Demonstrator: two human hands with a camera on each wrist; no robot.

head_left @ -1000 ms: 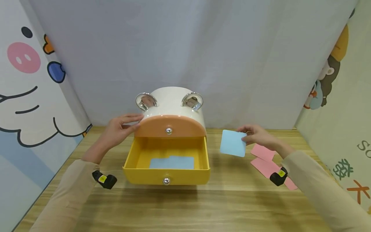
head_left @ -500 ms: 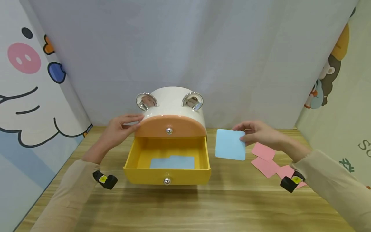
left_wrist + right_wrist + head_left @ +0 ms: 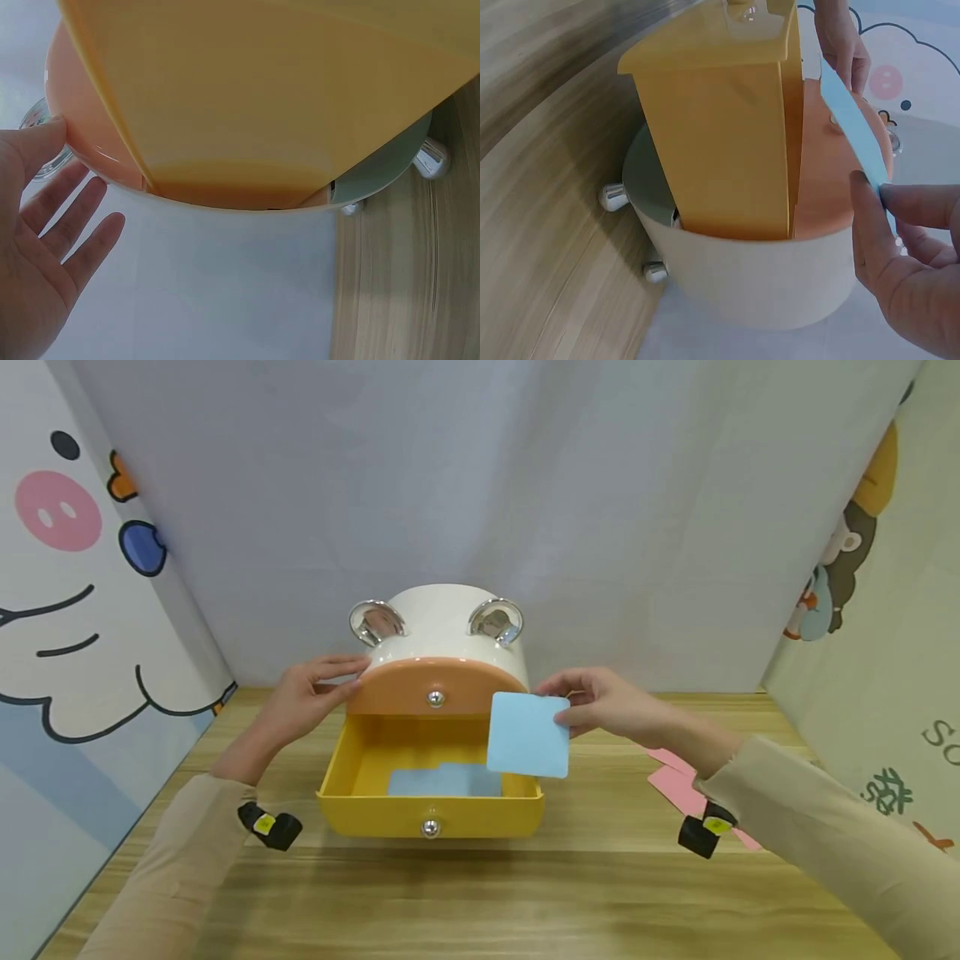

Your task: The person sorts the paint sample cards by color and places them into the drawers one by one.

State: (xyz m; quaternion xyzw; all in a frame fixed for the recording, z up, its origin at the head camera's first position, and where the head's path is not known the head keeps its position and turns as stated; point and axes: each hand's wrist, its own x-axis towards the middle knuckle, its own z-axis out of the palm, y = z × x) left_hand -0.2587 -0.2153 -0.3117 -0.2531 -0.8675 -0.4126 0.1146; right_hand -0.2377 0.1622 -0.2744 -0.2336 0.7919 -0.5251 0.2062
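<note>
A pale blue square card (image 3: 528, 735) hangs over the right side of the pulled-out yellow drawer (image 3: 431, 814). My right hand (image 3: 603, 702) pinches it by its right edge between thumb and fingers, as the right wrist view also shows. The drawer belongs to a white rounded drawer box (image 3: 442, 618) with an orange upper front (image 3: 393, 689) and round silver ears. Other blue cards (image 3: 423, 782) lie inside the drawer. At the box's left side, my left hand (image 3: 303, 702) rests with thumb tip at the orange front's edge and fingers extended along the white shell (image 3: 217, 247).
Several pink cards (image 3: 675, 787) lie on the wooden table (image 3: 420, 902) to the right, partly under my right forearm. A grey curtain (image 3: 600, 527) stands behind the box. Printed cartoon panels flank both sides.
My right hand has carried the blue card leftward, from above the table beside the box to over the drawer's right side. My left hand and the box have stayed put.
</note>
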